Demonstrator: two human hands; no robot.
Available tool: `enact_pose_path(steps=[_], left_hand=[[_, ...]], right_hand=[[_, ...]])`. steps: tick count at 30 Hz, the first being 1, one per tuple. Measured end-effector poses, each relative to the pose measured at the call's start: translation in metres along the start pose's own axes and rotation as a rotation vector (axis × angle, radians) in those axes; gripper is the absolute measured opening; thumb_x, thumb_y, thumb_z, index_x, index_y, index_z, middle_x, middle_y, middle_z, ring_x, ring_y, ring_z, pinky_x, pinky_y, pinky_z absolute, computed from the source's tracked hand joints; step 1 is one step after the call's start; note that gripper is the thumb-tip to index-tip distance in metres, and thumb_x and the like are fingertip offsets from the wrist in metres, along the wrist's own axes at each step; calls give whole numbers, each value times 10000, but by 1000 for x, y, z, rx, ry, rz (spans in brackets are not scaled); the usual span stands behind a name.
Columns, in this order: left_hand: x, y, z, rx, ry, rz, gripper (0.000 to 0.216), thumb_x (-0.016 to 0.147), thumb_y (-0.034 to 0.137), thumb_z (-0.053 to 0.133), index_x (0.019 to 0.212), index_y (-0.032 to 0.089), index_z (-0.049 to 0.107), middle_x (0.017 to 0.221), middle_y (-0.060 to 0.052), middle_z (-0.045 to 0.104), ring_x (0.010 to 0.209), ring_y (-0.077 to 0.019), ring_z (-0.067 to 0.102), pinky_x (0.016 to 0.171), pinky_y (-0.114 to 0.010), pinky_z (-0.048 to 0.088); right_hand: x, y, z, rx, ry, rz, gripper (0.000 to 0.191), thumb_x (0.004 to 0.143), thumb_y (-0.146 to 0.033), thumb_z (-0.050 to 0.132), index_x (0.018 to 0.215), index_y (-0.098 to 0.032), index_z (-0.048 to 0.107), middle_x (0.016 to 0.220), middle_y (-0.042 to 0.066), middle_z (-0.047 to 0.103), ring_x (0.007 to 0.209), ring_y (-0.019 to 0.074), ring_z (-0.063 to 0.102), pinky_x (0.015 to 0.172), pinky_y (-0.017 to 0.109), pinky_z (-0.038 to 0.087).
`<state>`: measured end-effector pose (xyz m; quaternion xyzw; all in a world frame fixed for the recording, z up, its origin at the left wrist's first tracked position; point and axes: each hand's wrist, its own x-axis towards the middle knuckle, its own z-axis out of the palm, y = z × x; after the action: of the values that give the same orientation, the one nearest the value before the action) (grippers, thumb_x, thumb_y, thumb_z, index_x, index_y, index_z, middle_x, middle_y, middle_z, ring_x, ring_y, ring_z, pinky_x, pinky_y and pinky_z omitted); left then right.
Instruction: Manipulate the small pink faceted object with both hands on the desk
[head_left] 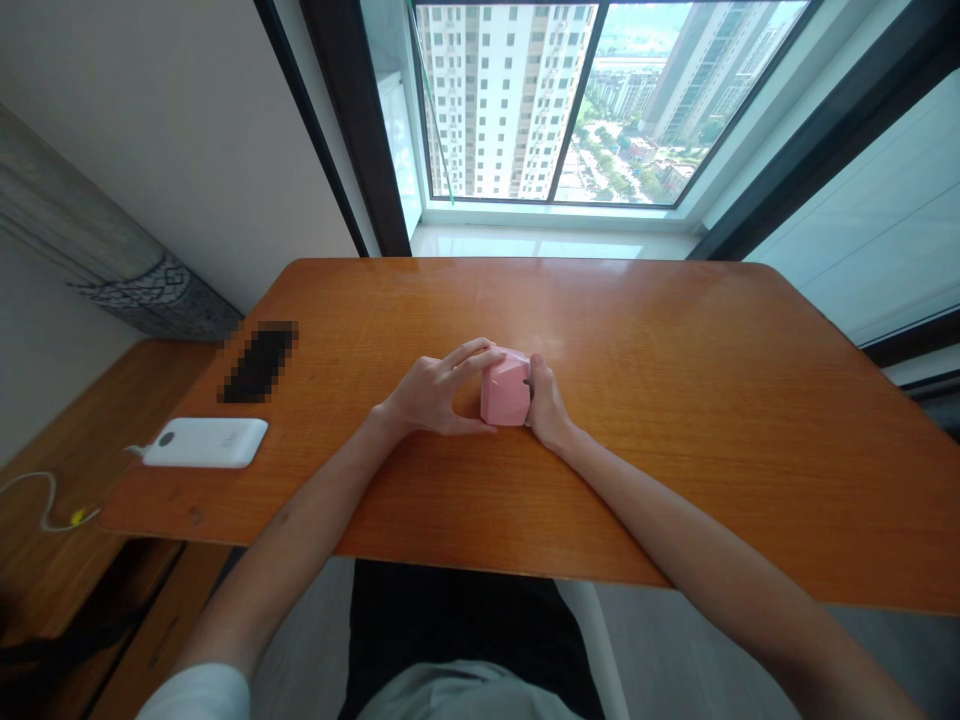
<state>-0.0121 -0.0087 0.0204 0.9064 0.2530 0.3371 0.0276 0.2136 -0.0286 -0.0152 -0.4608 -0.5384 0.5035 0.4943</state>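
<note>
"So, how are the hands set?"

"The left hand (442, 395) grasps a pink block (505, 390), fingers over its top, thumb by its lower edge. The block sits mid-table; the right hand (551, 408) grips its right side, covering much of it, so I can't tell what the small dark part (528, 382) there is."

"Any advice?"

"Brace firmly with the left, square to the block, and use light, even pressure with the right."

"Room?"

"Leftward, a dark oblong (261, 362) and a white device (206, 443) lie near the table's (750, 400) left edge, well apart from the hands. The near edge runs beneath the forearms; rightward is the wider stretch of wood."
</note>
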Motion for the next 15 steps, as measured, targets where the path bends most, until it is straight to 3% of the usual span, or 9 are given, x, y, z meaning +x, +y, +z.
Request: enact_pose_path(steps=[8, 11, 15], left_hand=[[3, 4, -4, -166, -21, -117, 1046, 786, 818, 848, 1604, 262, 511, 1533, -159, 686, 1166, -305, 798, 900, -374, 679], [4, 5, -6, -240, -57, -217, 1037, 765, 781, 889, 1586, 253, 539, 1395, -125, 758, 950, -245, 802, 833, -354, 658], [6, 5, -7, -307, -118, -342, 1039, 726, 809, 894, 1525, 217, 594, 991, -24, 804, 607, -157, 657, 648, -309, 573]], right_hand=[[0, -2, -1, -54, 0, -45, 820, 963, -946, 288, 683, -233, 581, 624, 23, 554, 590, 176, 451, 576, 318, 348], [-1, -5, -1, -90, -4, -59, 806, 948, -954, 326, 653, -237, 549, 587, 14, 520, 569, 167, 427, 556, 313, 314], [-3, -12, -1, -122, -55, -39, 822, 946, -956, 332, 585, -238, 504, 533, 0, 461, 519, 142, 365, 528, 313, 266]])
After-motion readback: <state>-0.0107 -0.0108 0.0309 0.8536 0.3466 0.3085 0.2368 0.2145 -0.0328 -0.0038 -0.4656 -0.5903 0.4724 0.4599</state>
